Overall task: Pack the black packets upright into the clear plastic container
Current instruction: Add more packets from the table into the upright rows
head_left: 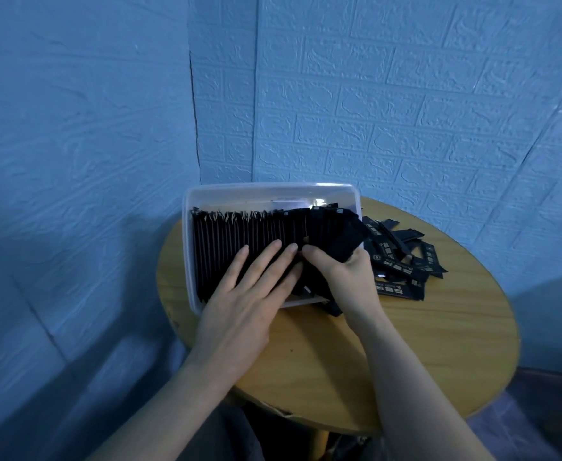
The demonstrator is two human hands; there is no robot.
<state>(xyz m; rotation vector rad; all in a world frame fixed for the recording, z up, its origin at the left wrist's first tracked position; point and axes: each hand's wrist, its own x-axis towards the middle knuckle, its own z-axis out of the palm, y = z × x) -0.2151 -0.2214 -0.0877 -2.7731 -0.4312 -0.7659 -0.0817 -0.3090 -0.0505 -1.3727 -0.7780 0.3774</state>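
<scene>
A clear plastic container (188, 247) lies on the left part of a round wooden table (406, 344). A long row of black packets (239, 234) stands upright inside it, filling its left and middle. My left hand (249, 294) rests flat on top of that row, fingers spread and pressing against the packets. My right hand (343, 274) grips a fanned bunch of black packets (336, 234) over the container's right end. A loose pile of black packets (403, 261) with white print lies on the table to the right of the container.
Blue textured walls meet in a corner just behind the table. The container overhangs the table's left edge slightly. Bare wood shows at the front and far right of the tabletop. A table leg and dark floor are below.
</scene>
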